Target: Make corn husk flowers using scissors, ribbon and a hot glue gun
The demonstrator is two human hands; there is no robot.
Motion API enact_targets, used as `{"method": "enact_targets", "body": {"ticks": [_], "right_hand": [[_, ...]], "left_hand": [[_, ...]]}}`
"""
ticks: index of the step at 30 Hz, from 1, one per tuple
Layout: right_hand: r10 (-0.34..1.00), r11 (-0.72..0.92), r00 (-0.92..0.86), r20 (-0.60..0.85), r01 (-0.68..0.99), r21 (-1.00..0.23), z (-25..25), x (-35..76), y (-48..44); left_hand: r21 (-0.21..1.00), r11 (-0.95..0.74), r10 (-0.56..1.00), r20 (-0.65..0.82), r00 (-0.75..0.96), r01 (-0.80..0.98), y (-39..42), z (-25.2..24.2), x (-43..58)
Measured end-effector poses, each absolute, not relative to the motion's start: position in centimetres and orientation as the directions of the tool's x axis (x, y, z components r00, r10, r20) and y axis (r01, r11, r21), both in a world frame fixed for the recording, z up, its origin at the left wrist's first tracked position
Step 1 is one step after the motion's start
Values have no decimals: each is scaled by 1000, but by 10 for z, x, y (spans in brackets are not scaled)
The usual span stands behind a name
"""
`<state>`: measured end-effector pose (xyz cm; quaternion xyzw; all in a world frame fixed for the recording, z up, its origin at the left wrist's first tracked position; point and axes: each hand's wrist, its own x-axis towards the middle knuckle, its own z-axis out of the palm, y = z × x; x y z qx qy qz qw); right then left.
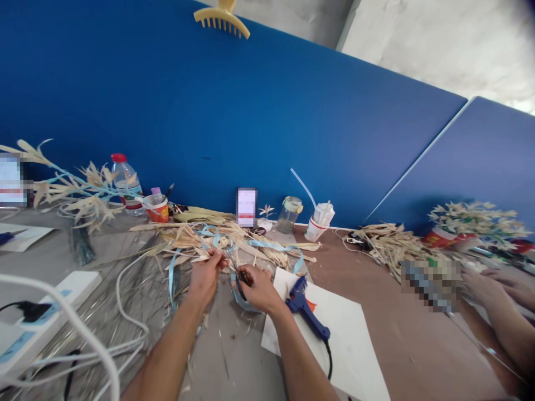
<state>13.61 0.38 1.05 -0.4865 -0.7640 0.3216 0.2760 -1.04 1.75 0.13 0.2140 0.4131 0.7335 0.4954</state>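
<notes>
My left hand (207,275) is closed in a pinch on a small piece of pale dried husk, mostly hidden by the fingers. Close to its right, my right hand (259,287) is wrapped round dark-handled scissors (241,278), whose blades point up toward the pinched fingers. Beyond both hands lies a loose heap of dried husk strips (184,236) with light blue ribbon (267,244) curling over it. Below my right hand sits a bluish container (244,302), partly covered by the hand. A blue glue gun (307,309) rests on a white sheet (346,328) beside my right forearm.
At left are a power strip (62,301), white cables (134,295), thin wires and a husk-flower branch (83,184). Along the blue partition (251,111) stand a bottle (129,189), a red cup (157,211), a phone (246,207), a jar (289,216) and a white cup (315,229). Another person's hands (489,289) are at right.
</notes>
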Motion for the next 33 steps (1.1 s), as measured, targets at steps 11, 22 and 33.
{"method": "enact_targets", "body": {"ticks": [11, 22, 33], "right_hand": [[907, 329, -404, 116, 511, -794, 7, 137, 6], [910, 255, -410, 66, 426, -868, 1, 137, 8], [902, -14, -424, -83, 163, -987, 16, 153, 10]], "left_hand": [[796, -170, 905, -107, -411, -581, 17, 3, -11], [806, -174, 916, -79, -394, -566, 17, 2, -12], [753, -151, 899, -164, -405, -641, 16, 6, -16]]}}
